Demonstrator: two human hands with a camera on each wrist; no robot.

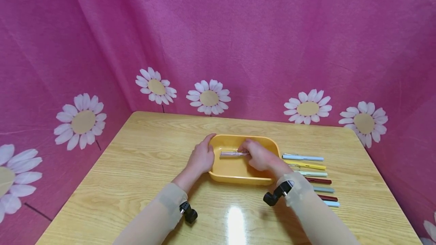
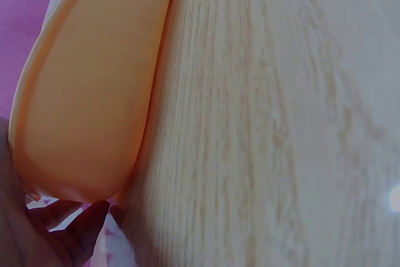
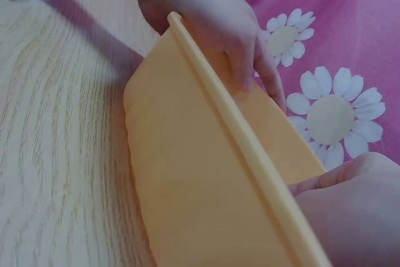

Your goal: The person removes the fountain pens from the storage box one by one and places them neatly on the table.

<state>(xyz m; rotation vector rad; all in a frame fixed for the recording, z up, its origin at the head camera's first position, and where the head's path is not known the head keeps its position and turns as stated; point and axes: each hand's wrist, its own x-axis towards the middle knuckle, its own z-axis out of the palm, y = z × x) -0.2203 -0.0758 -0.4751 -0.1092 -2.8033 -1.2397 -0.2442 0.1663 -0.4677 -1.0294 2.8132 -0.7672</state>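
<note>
A shallow yellow-orange plastic tray rests on the wooden table. At its left end my left hand grips the wall, with the thumb side over the rim and fingertips against the outside in the left wrist view. Inside the tray, my right hand pinches one end of a clear, pinkish pen, which lies sideways and points left. Whether the pen touches the tray floor I cannot tell. In the right wrist view the tray wall hides the pen, and only part of the right hand shows.
Right of the tray several pens lie in a column, among them a light blue pen, a yellow pen and a dark red pen. My right forearm covers some left ends. A pink flowered cloth hangs behind the table.
</note>
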